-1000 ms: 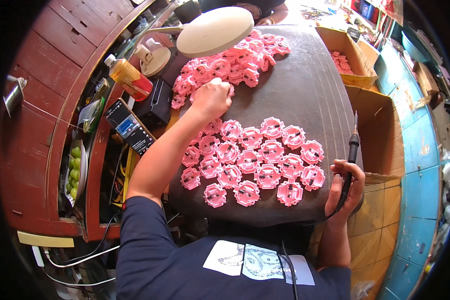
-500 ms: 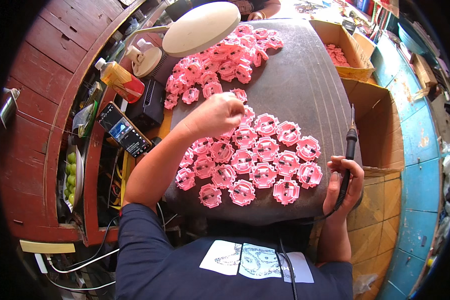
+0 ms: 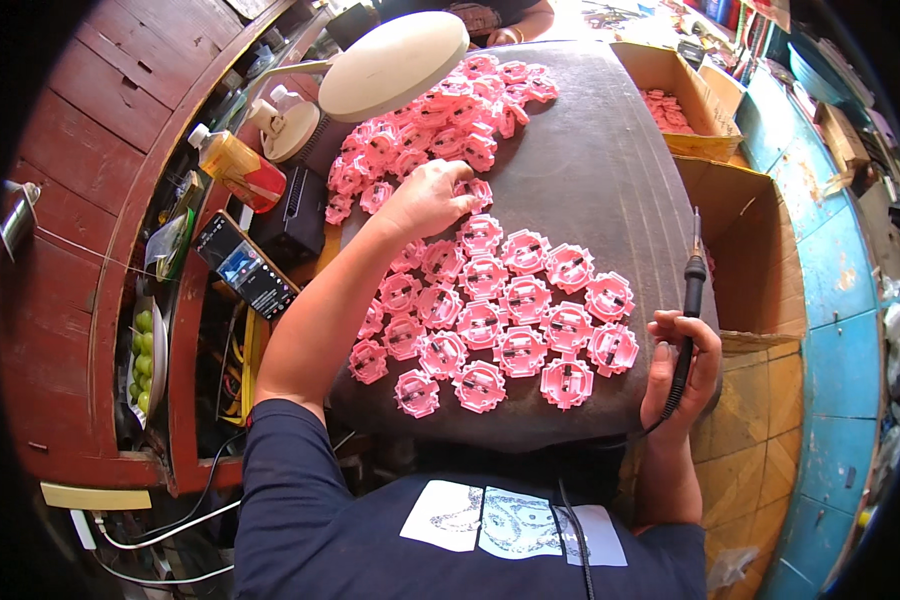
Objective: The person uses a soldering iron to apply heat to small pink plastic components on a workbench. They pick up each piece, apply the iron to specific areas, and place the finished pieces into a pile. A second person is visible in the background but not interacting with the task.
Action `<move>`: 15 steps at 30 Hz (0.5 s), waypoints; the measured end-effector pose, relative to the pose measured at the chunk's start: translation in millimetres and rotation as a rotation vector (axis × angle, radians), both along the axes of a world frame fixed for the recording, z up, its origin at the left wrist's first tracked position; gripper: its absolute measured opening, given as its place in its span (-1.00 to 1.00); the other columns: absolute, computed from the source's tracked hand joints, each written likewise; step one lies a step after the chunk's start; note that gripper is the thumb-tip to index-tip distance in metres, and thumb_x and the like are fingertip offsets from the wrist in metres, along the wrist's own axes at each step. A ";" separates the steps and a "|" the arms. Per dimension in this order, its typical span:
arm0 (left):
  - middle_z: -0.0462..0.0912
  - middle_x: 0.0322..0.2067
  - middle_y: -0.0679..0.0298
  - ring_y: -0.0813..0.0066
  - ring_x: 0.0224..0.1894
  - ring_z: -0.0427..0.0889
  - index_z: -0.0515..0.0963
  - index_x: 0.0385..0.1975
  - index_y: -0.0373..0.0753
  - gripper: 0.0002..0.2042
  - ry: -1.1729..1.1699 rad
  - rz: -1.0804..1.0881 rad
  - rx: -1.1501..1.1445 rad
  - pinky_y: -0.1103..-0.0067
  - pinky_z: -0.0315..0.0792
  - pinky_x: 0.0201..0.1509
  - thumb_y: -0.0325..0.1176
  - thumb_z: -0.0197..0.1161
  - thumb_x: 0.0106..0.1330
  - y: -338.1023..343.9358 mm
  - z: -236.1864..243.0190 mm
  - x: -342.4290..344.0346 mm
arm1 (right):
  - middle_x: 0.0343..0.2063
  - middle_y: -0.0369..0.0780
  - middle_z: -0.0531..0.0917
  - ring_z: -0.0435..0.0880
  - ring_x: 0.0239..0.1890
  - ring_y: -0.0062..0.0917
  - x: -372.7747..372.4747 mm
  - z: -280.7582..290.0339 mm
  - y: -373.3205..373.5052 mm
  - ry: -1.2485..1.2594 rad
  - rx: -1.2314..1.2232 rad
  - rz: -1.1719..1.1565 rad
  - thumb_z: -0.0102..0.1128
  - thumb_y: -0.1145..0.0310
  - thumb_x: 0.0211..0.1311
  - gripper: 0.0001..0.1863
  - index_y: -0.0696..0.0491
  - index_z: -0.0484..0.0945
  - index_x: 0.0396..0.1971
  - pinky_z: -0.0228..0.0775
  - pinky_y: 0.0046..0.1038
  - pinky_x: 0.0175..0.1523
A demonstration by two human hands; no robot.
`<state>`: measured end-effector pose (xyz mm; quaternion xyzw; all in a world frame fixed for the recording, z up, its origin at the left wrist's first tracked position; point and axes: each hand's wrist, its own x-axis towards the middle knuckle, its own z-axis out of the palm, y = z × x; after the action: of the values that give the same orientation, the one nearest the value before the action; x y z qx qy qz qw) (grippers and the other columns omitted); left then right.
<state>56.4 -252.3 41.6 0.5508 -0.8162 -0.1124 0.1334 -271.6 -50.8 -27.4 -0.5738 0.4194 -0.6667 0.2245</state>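
My left hand (image 3: 433,198) is at the near edge of the pile of pink plastic parts (image 3: 430,110), fingers curled against a pink part (image 3: 478,194); whatever they grip is hidden. My right hand (image 3: 678,362), at the mat's right edge, holds a black-handled soldering iron (image 3: 693,282), tip pointing up and away from me. Between my hands, rows of pink round parts (image 3: 523,300), each with a small dark piece inside, are spread on the dark mat (image 3: 590,140).
Cardboard boxes (image 3: 760,250) stand at the right, the far one holding pink parts. A white lamp head (image 3: 390,65) hangs over the pile. At left are a bottle (image 3: 240,168), phone (image 3: 245,265) and plate of green fruit (image 3: 145,365). Another person's hand (image 3: 505,35) shows beyond the mat.
My left hand first moved down and right from the pile toward the spread parts, then back up slightly to the pile's edge. My right hand stays with the iron.
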 end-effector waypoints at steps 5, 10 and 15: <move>0.73 -0.06 -0.05 0.06 0.04 0.72 0.65 0.06 -0.36 -0.59 -0.011 -0.052 0.026 0.30 0.54 0.18 -0.20 0.42 0.35 -15.0 -1.4 -28.2 | -0.03 -0.08 0.67 0.68 -0.09 -0.45 -0.2 2.5 -0.5 0.013 -0.005 -0.004 0.13 0.59 0.28 -0.61 0.19 0.47 0.12 0.50 -0.42 0.10; 0.71 -0.09 -0.03 0.00 0.05 0.68 0.65 0.04 -0.32 -0.63 -0.030 -0.208 -0.051 0.25 0.53 0.17 -0.22 0.41 0.36 -10.0 -8.4 -65.1 | -0.02 -0.08 0.67 0.68 -0.09 -0.45 0.0 3.2 -0.6 0.024 -0.012 -0.001 0.14 0.58 0.29 -0.62 0.20 0.47 0.12 0.50 -0.42 0.10; 0.69 -0.05 -0.03 -0.01 0.07 0.66 0.66 0.04 -0.32 -0.62 0.046 -0.357 0.114 0.28 0.50 0.23 -0.23 0.44 0.32 -1.6 -0.1 -90.2 | -0.02 -0.08 0.67 0.68 -0.09 -0.46 -0.2 3.1 -0.1 0.016 -0.010 0.002 0.15 0.57 0.30 -0.63 0.20 0.48 0.11 0.51 -0.42 0.10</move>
<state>-33.9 -254.0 41.6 0.4011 -0.8900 -0.1932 0.0986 -271.8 -50.8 -24.3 -0.5807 0.4173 -0.6639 0.2189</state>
